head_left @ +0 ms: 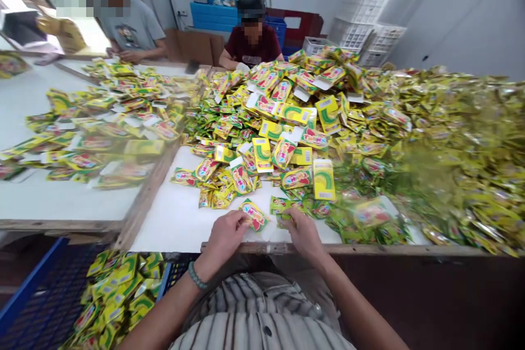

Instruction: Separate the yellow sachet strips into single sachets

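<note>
Near the front edge of the white table (172, 229), my left hand (227, 234) is closed on a small yellow box (253, 215) with red and green printing. My right hand (301, 228) pinches a green sachet (283, 206) beside it, with the fingers bent over its near end. Just beyond both hands lie loose yellow sachets (219, 195) and more printed boxes, among them an upturned yellow box (324, 179). A green beaded bracelet (197, 275) circles my left wrist.
A big heap of boxes and sachets (369, 120) covers the table's middle and right. Wooden strips (141, 199) divide off the left section, where flat boxes (106, 136) lie. A blue crate (36, 290) with filled boxes stands below. Two people (253, 38) sit across.
</note>
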{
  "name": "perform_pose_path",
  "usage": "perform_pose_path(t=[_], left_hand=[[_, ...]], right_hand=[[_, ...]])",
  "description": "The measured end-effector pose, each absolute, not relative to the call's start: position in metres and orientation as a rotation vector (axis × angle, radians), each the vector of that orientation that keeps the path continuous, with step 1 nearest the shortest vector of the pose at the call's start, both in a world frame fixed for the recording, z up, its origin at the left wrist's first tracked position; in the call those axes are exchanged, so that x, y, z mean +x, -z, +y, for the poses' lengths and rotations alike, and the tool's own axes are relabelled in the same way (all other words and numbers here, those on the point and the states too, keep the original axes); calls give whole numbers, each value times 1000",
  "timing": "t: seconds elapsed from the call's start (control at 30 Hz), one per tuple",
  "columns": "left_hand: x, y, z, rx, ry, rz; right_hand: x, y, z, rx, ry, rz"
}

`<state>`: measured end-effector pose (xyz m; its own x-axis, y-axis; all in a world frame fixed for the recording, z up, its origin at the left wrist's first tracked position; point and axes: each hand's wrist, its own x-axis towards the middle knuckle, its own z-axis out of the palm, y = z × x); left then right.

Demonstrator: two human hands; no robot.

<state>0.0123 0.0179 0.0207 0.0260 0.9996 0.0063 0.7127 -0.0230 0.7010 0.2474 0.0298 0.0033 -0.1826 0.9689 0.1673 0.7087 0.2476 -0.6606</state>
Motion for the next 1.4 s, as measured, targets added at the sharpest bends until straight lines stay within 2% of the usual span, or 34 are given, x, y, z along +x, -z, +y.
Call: perform_pose_path(t=[0.17,0.27,0.37,0.73,1.0,1.2,1.3,1.4], left_hand=[[-37,-23,36,1618,-583,2471],[-61,-21,45,1722,-313,2443],[-68,-15,43,1751,-257,2393],[-73,-10,14,1806,-574,2470],[-63,-6,32,1572,-635,2300],[-60,-22,10,1486,-1105,1973],[-45,-23,12,1629,-1111,1909],[-39,-18,29,1707,-1069,2031]], right_hand=[[239,-11,30,-1602,-644,-1858],[229,-13,32,-1516,-691,-1826],[218,-12,34,-1476,-746,-1816],[189,-20,36,-1418,-733,-1906],[181,-28,36,-1368,-789,-1912],[173,-42,35,-1229,-1083,-1813],[155,-44,41,-1019,-1110,-1867],[142,-35,51,-1029,-1017,-1942]])
